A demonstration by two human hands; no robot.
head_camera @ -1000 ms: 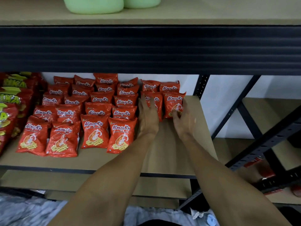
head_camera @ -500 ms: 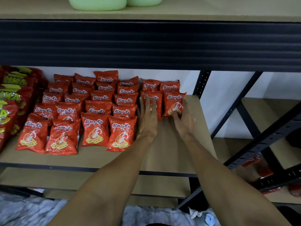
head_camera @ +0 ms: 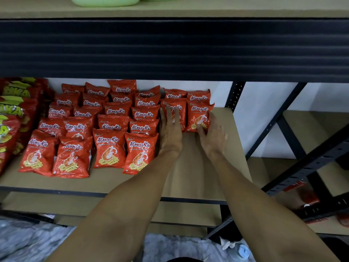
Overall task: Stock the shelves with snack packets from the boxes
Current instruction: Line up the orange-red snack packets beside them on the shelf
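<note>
Head view: your left hand [head_camera: 170, 136] lay flat, fingers straight, touching front of second-from-right Alang-Ku packet [head_camera: 174, 108]. Your right hand [head_camera: 214, 138] pinched rightmost prawn cracker packet [head_camera: 199, 115], thumb on front, fingers round right edge. Both packets stood upright, far on shelf board [head_camera: 198, 167], just right of red packet rows [head_camera: 111, 129]. Larger red-yellow bags [head_camera: 11, 114] at left edge.

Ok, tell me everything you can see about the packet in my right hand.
The packet is glossy red plastic with white Alang-Ku lettering and a prawn picture. It stands tilted back at the front of the rightmost row on the brown shelf. The right hand grips its lower right edge, thumb on front.
</note>
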